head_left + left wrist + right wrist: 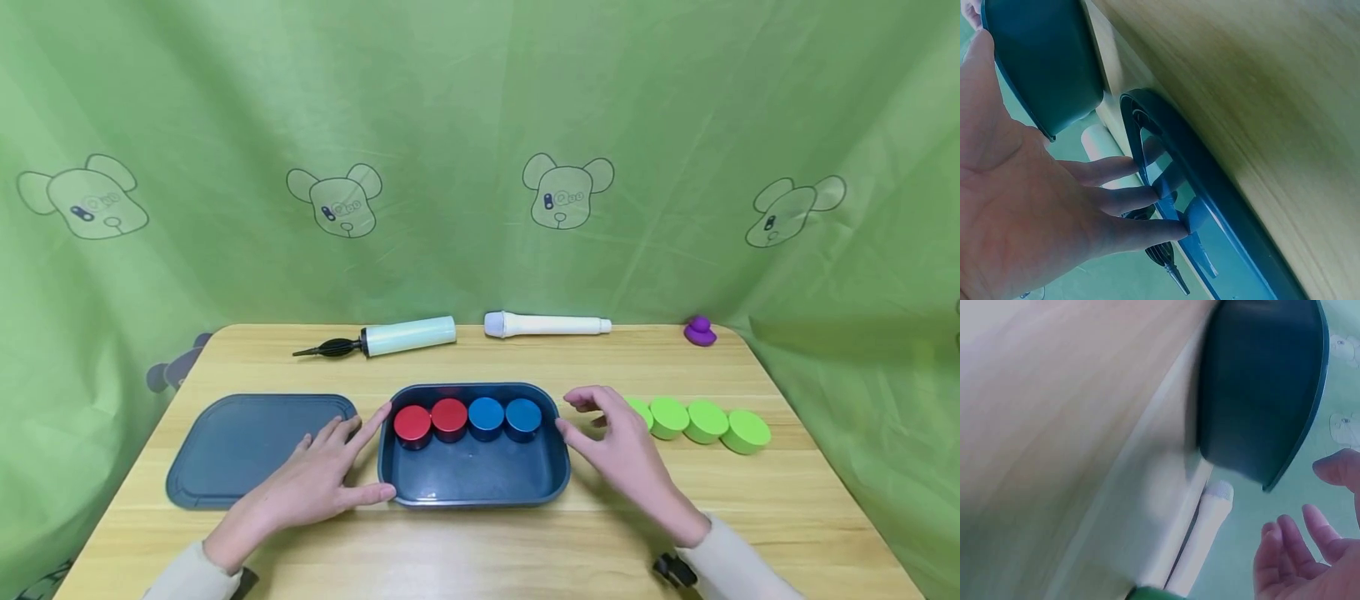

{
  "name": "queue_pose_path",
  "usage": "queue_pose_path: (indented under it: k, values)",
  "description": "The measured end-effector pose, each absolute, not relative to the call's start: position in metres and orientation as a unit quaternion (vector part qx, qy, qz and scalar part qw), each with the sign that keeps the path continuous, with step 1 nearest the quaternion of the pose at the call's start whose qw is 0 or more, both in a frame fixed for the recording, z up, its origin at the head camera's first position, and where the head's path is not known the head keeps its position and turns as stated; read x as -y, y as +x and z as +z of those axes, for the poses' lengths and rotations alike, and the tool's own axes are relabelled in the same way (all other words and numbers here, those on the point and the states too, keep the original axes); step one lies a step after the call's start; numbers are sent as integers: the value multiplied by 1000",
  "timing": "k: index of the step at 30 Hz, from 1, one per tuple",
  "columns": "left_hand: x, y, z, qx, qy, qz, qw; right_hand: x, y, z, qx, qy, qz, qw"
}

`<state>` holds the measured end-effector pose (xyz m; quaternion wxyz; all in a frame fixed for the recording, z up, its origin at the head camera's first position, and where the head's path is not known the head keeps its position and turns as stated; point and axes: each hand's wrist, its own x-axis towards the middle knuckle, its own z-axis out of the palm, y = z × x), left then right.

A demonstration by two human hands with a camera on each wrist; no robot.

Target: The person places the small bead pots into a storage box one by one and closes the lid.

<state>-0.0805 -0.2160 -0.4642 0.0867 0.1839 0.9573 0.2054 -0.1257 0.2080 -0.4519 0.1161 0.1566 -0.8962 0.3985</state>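
A dark blue rectangular box (480, 483) sits mid-table, holding two red round caps (449, 419) and two blue round caps (486, 418) in a row along its far side. My left hand (315, 483) is spread at the box's left end, thumb and index finger at its rim. Its other fingertips touch the flat dark blue lid (255, 442) lying to the left, as the left wrist view shows. At the box's right end is my right hand (618, 442), fingers loosely bent and holding nothing. A small gap parts it from the box wall (1260, 394) in the right wrist view.
Several light green round pieces (707, 421) stand in a row right of the box, partly behind my right hand. Along the back edge lie a hand pump (408, 335), a white toy microphone (551, 325) and a purple toy duck (700, 331). A green curtain (465, 167) hangs behind.
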Motion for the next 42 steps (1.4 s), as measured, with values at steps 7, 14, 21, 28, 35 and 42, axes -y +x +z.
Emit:
queue_pose_path:
  k: [7,14,21,28,35,42]
  values:
    - [217,-80,-468,-958,181,204,87,-225,-128,-449,900,140,392,126]
    - [216,-81,-469,-957,182,206,90,-250,-130,-440,910,102,382,125]
    - [215,-81,-463,-957,186,203,92,-278,-132,-436,918,72,369,128]
    - [215,-81,-466,-957,185,205,93,-309,-130,-438,923,37,358,138]
    - [214,-82,-467,-956,185,209,93,-339,-126,-447,928,1,347,140]
    - [215,-81,-467,-956,185,207,93,-367,-124,-457,924,-32,357,135]
